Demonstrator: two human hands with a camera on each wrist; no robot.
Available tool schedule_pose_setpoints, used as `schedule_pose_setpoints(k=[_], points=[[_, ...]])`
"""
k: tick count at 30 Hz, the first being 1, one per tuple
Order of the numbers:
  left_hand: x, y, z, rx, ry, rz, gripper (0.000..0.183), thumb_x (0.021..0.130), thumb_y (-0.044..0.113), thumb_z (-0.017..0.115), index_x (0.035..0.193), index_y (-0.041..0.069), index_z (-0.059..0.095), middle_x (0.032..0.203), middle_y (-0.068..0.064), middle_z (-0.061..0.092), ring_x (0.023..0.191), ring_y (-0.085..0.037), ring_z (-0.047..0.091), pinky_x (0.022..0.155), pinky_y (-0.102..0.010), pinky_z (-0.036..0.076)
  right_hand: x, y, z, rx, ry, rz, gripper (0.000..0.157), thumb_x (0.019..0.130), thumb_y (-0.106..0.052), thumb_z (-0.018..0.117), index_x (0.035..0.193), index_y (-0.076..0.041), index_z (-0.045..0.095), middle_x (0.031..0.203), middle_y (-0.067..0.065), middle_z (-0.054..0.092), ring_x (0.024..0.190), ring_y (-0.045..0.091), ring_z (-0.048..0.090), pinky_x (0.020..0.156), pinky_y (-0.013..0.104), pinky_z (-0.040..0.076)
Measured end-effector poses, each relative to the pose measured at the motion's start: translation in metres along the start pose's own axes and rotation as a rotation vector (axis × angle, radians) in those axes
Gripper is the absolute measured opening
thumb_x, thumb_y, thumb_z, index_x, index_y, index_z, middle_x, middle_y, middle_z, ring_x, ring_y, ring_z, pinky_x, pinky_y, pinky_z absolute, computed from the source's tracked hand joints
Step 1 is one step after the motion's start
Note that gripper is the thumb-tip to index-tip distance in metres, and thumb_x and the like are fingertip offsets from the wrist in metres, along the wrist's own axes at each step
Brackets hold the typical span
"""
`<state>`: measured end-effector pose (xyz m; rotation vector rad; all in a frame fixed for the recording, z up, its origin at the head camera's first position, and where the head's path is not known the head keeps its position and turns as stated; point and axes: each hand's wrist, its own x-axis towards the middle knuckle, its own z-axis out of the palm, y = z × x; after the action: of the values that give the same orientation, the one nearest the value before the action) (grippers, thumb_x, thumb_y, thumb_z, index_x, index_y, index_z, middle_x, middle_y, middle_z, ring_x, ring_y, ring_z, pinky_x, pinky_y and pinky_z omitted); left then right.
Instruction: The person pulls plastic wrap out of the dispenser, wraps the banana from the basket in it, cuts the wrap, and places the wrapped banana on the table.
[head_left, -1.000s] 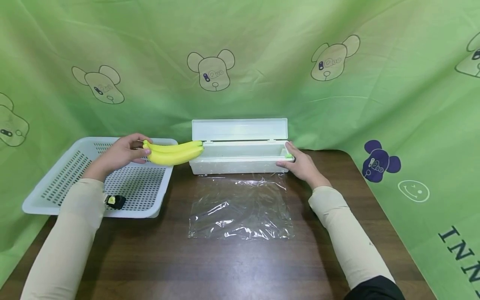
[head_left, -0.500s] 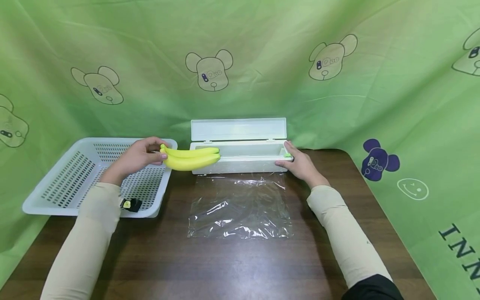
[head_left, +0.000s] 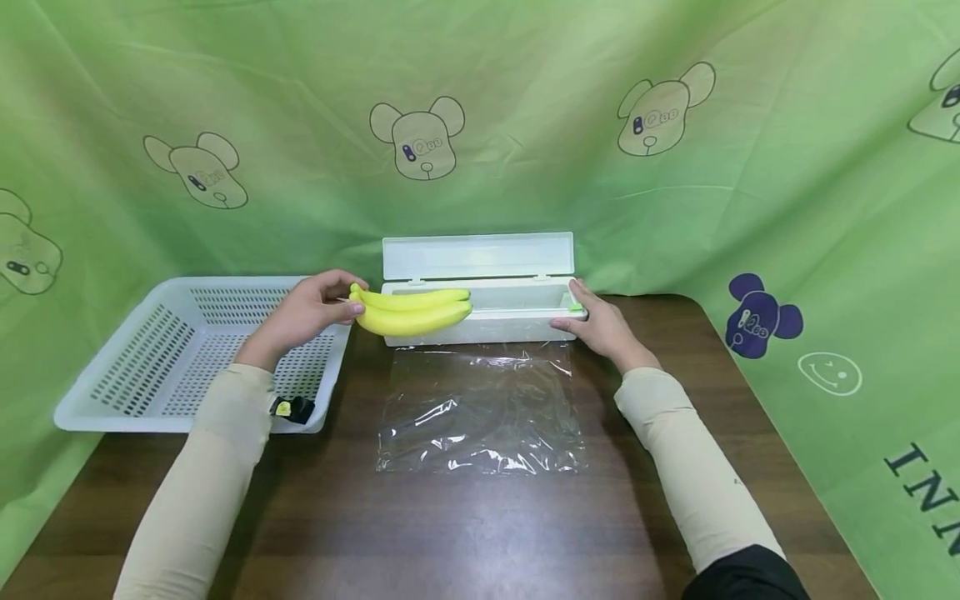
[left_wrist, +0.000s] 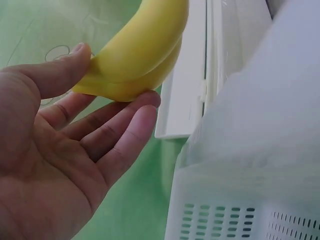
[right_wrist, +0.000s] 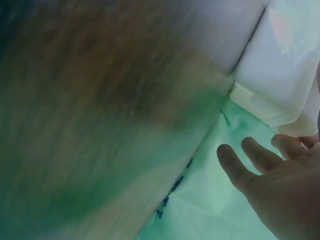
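Note:
My left hand [head_left: 307, 310] pinches a pair of joined yellow bananas [head_left: 412, 315] at the stem end, thumb against the near side. In the left wrist view, the fingers [left_wrist: 125, 137] lie under the bananas [left_wrist: 145, 45]. The bananas hang level in front of the left part of a white cling film dispenser [head_left: 525, 329], whose lid [head_left: 480, 257] stands up at the back. A green slider sits at its right end. My right hand [head_left: 609, 332] holds that end between thumb and fingers. In front, a sheet of clear film [head_left: 480, 417] lies spread on the table.
A white perforated plastic basket [head_left: 90, 400] stands at the left, partly behind my left forearm. The brown wooden table [head_left: 450, 533] has its right edge [head_left: 787, 467] beyond my right arm. A green printed cloth [head_left: 525, 167] hangs behind and around it.
My left hand has carried the bananas rightward, from over the basket's right rim to in front of the dispenser. My right hand stays at the dispenser's end.

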<state>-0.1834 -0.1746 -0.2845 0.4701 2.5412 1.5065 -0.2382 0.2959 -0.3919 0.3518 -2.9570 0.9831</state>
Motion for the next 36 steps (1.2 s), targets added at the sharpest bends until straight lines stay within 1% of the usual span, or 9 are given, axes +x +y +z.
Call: schedule_pose_setpoints(k=[2,5,9,13,16,19,23,30,36], points=[[0.001,0.002,0.003,-0.018,0.001,0.001,0.036,0.098,0.008,0.067,0.131,-0.004,0.057,0.122,-0.023,0.063,0.103,-0.028,0.064,0.088,-0.036,0.056,0.000,-0.001,-0.001,-0.002,0.002,-0.002,0.100,0.090,-0.057,0.068,0.161,-0.009,0.017,0.166,0.013,0.012,0.149,0.041,0.015,0.119,0.052,0.016],[0.005,0.006,0.008,-0.029,-0.002,0.001,0.036,0.098,0.007,0.067,0.130,-0.004,0.057,0.123,-0.023,0.063,0.104,-0.029,0.064,0.087,-0.035,0.056,0.000,-0.001,0.000,-0.001,0.006,-0.005,0.100,0.090,-0.058,0.068,0.161,-0.008,0.017,0.166,0.014,0.013,0.149,0.041,0.015,0.119,0.052,0.016],[0.013,0.012,0.020,-0.011,-0.021,0.019,0.035,0.097,0.008,0.068,0.129,-0.003,0.058,0.123,-0.022,0.063,0.107,-0.029,0.063,0.086,-0.034,0.056,0.000,0.002,0.001,0.006,0.008,0.002,0.100,0.090,-0.059,0.068,0.161,-0.009,0.017,0.166,0.013,0.012,0.149,0.041,0.015,0.119,0.052,0.015],[0.020,0.015,0.035,0.003,-0.051,0.054,0.032,0.097,0.007,0.068,0.126,-0.003,0.059,0.122,-0.023,0.064,0.108,-0.030,0.063,0.088,-0.039,0.056,0.001,0.003,0.003,-0.003,0.008,0.006,0.101,0.090,-0.059,0.067,0.161,-0.010,0.016,0.166,0.013,0.013,0.149,0.041,0.015,0.119,0.052,0.016],[0.023,0.017,0.047,-0.007,-0.070,0.064,0.031,0.096,0.006,0.069,0.124,-0.003,0.060,0.122,-0.022,0.064,0.108,-0.030,0.063,0.087,-0.039,0.056,0.002,0.004,0.003,-0.013,0.009,0.002,0.101,0.090,-0.060,0.067,0.161,-0.010,0.016,0.166,0.014,0.013,0.149,0.041,0.016,0.119,0.052,0.017],[0.026,0.019,0.061,-0.033,-0.084,0.073,0.031,0.096,0.004,0.069,0.124,-0.004,0.060,0.122,-0.022,0.064,0.109,-0.030,0.063,0.087,-0.039,0.056,0.002,0.004,0.003,-0.013,0.014,-0.002,0.100,0.090,-0.059,0.067,0.161,-0.009,0.017,0.166,0.015,0.014,0.149,0.041,0.016,0.119,0.052,0.016],[0.030,0.020,0.079,-0.083,-0.097,0.072,0.029,0.095,0.001,0.068,0.122,-0.005,0.060,0.119,-0.023,0.065,0.107,-0.030,0.064,0.090,-0.043,0.056,0.002,0.004,0.002,-0.015,0.013,0.001,0.100,0.090,-0.058,0.067,0.161,-0.010,0.017,0.166,0.015,0.014,0.149,0.041,0.016,0.119,0.051,0.017],[0.035,0.017,0.109,-0.070,-0.054,0.050,0.028,0.095,0.004,0.069,0.120,-0.003,0.061,0.115,-0.022,0.066,0.101,-0.029,0.067,0.084,-0.036,0.057,0.002,0.003,0.001,-0.005,0.017,0.002,0.100,0.090,-0.058,0.068,0.161,-0.011,0.018,0.166,0.015,0.015,0.149,0.040,0.017,0.119,0.051,0.017],[0.038,0.006,0.128,-0.105,-0.028,0.031,0.027,0.095,0.006,0.069,0.120,0.000,0.061,0.116,-0.021,0.065,0.104,-0.032,0.067,0.086,-0.043,0.057,0.001,0.004,0.001,-0.001,0.017,-0.001,0.100,0.089,-0.059,0.068,0.161,-0.011,0.017,0.166,0.014,0.015,0.149,0.040,0.017,0.119,0.051,0.018]])
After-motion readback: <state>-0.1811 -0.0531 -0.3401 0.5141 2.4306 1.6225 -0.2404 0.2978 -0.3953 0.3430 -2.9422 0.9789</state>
